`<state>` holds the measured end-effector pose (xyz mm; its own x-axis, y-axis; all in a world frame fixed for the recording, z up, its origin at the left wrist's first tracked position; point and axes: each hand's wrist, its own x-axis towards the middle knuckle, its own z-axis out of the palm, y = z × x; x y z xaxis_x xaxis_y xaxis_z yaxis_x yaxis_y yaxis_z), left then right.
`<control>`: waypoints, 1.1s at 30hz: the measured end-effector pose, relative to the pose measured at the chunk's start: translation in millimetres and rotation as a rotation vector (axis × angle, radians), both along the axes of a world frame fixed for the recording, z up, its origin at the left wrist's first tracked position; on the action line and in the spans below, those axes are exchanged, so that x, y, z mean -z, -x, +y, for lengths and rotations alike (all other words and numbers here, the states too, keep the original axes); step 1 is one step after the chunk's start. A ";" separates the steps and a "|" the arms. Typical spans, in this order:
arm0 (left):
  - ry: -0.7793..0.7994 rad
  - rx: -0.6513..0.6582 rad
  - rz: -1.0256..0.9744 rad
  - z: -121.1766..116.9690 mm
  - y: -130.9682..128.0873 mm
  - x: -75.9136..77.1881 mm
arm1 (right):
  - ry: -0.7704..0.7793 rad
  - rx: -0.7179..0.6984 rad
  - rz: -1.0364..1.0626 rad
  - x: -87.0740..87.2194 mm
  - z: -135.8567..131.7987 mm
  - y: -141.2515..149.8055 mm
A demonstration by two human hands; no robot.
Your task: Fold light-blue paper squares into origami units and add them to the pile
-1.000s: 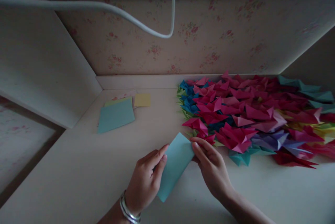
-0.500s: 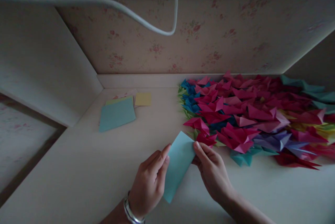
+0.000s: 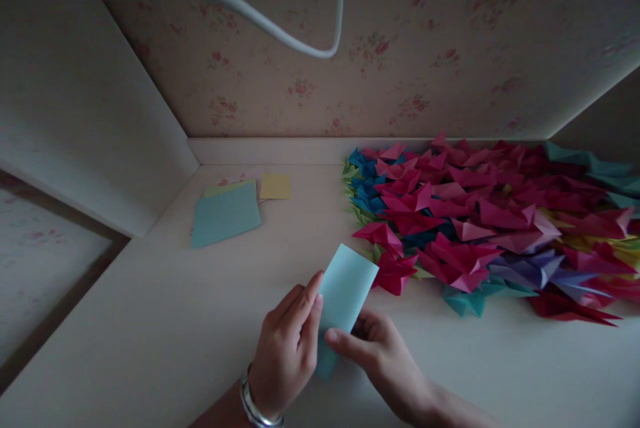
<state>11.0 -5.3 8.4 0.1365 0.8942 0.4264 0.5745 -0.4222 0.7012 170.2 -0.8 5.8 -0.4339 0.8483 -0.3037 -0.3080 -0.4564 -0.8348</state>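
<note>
A folded light-blue paper strip [image 3: 347, 285] lies on the pale desk [image 3: 165, 321] near its front. My left hand [image 3: 287, 348], with a silver bracelet at the wrist, pinches the strip's left edge with fingers together. My right hand [image 3: 375, 348] lies across the strip's lower part, thumb pressing over it and fingers curled under. The strip's lower end is hidden beneath both hands.
A large heap of folded paper pieces [image 3: 480, 221], mostly pink with blue, green, purple and teal, covers the desk's right side. Flat paper sheets, blue [image 3: 226, 215] and yellow [image 3: 275, 186], lie at the back left. A white cable [image 3: 280, 31] hangs before the floral wall.
My right hand has slid from the strip's upper right edge down to its lower part, thumb now across it. The left hand has stayed on the left edge.
</note>
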 end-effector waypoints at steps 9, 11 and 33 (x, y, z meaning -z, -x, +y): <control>-0.004 0.008 0.013 -0.8 -2.2 2.2 | -0.001 0.207 -0.083 5.2 9.0 -10.0; 0.002 0.003 0.002 0.2 -1.9 1.7 | -0.006 0.281 -0.050 3.1 15.9 -14.9; 0.035 -0.082 -0.030 -0.5 0.6 -0.2 | -0.026 -0.058 -0.118 3.1 -2.0 1.4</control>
